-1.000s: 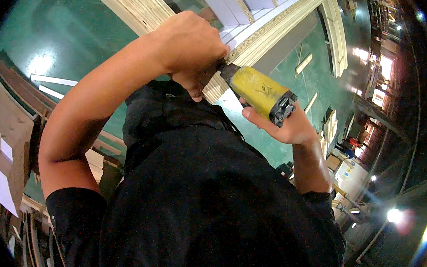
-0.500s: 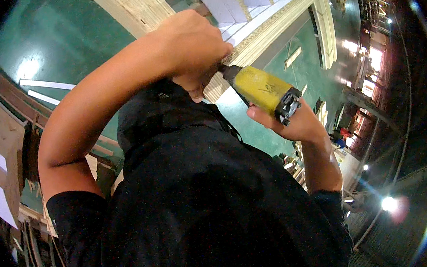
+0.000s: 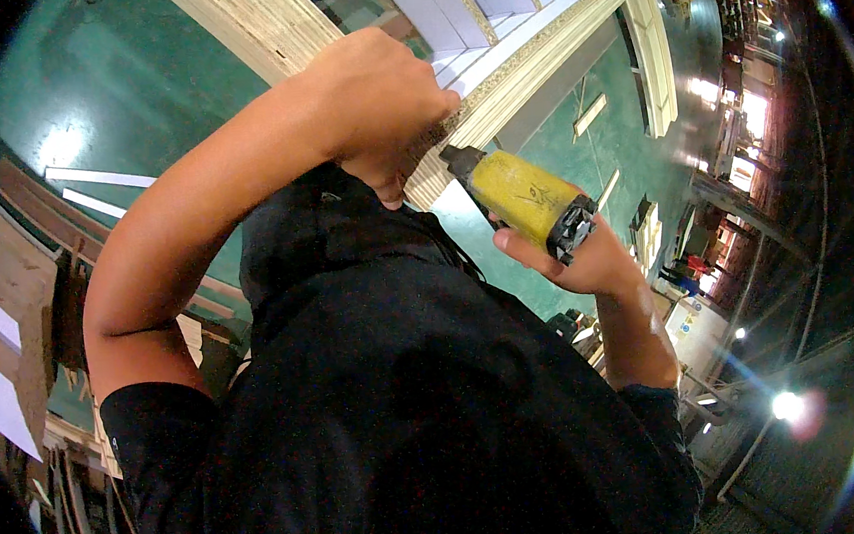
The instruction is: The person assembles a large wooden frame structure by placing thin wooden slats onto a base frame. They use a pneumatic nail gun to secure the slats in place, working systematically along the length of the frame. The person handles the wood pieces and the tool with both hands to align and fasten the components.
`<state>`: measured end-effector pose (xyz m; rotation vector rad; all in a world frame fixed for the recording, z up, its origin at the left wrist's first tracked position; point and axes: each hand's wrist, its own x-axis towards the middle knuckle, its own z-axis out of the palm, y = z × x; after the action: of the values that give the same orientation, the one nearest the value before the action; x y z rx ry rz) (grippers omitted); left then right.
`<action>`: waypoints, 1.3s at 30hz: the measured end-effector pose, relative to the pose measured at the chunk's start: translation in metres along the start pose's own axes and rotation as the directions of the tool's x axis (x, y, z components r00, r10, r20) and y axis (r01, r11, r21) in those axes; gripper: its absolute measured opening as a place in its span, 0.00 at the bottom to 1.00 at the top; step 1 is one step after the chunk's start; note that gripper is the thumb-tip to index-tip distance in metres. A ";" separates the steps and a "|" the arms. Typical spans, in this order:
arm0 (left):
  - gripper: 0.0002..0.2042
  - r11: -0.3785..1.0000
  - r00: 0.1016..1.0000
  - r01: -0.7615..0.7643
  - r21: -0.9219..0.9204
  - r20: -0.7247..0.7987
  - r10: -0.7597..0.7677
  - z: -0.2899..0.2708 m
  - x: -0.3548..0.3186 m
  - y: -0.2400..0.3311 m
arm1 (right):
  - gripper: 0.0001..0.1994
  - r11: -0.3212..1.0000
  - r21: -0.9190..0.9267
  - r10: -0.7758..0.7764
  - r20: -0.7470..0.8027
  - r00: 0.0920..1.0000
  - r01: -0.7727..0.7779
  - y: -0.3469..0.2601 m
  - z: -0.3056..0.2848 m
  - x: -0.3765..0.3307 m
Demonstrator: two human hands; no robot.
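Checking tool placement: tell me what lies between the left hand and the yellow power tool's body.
In the head view, only the tool's dark nose bridges left hand and yellow power tool, against the wooden frame edge.

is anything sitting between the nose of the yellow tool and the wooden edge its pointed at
Nothing visible does. The right hand holds the yellow power tool with its dark nose up at the edge of the wooden frame. The left hand grips that edge just beside the nose, not across it. The contact point itself is partly hidden behind the fingers.
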<state>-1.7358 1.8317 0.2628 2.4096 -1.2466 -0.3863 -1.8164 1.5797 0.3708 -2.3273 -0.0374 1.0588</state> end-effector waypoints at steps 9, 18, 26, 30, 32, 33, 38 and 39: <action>0.33 1.000 0.998 -0.021 0.022 -0.051 0.022 0.001 -0.001 0.002 | 0.25 0.992 0.115 0.050 0.068 0.996 -0.057 -0.020 -0.003 0.003; 0.35 0.999 0.998 -0.032 0.022 -0.056 0.033 0.006 0.002 -0.003 | 0.27 0.940 -0.150 -0.324 -0.117 0.939 0.306 0.023 0.007 0.002; 0.35 0.998 0.996 0.004 0.061 -0.087 0.002 0.004 0.002 0.006 | 0.26 0.974 0.056 -0.222 0.023 0.975 0.220 0.125 0.039 -0.015; 0.37 0.999 0.999 -0.014 0.050 -0.035 0.016 0.006 -0.002 0.012 | 0.26 0.991 -0.119 0.068 0.024 0.997 -0.065 0.216 0.087 -0.016; 0.36 0.999 0.998 -0.039 0.039 -0.049 0.041 0.008 -0.002 0.008 | 0.26 0.975 -0.161 0.165 0.044 0.985 -0.156 0.315 0.129 -0.022; 0.35 1.000 0.999 -0.006 -0.020 -0.032 0.005 0.005 -0.001 0.008 | 0.27 0.972 -0.167 0.175 0.054 0.983 -0.164 0.358 0.144 -0.028; 0.26 0.900 0.956 0.293 -0.322 0.093 -0.278 -0.006 0.018 0.015 | 0.30 0.922 -0.275 0.360 0.340 0.869 -0.274 0.528 0.203 -0.058; 0.24 0.858 0.930 0.367 -0.360 0.128 -0.344 -0.006 0.017 0.015 | 0.32 0.914 -0.314 0.370 0.385 0.845 -0.257 0.598 0.220 -0.065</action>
<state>-1.7351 1.8113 0.2742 2.2870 -0.6564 -0.7397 -2.1369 1.1728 -0.0063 -2.3110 0.0464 1.8327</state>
